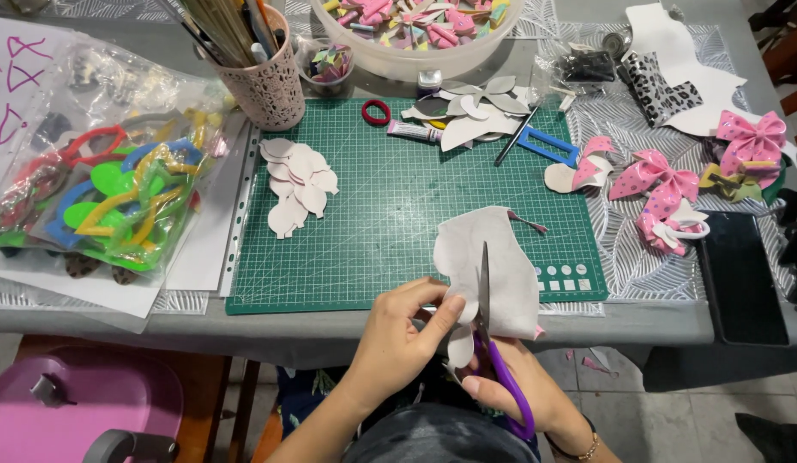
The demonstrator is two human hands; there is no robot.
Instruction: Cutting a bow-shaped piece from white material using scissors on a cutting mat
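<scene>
The sheet, a pale grey-white piece w/ a pink face showing at one edge, hangs over the table edge just above both hands, and I read the step as mid-cut: a petal shape is being trimmed out of its lower edge. The scissors, purple handles, sit w/ blades nearly closed, running up into the sheet. My right hand is clenched through the handles, below the sheet. My left hand is curled, thumb and fingers pinching the half-cut flap just left of the blades. Next move, I'd judge, calls for turning the sheet w/ the left hand so the blades follow the curve w/o nicking the petal. Beyond the hands, on the green mat, a pile of cut petals lies up and to the left; pink bows well off to the right.
</scene>
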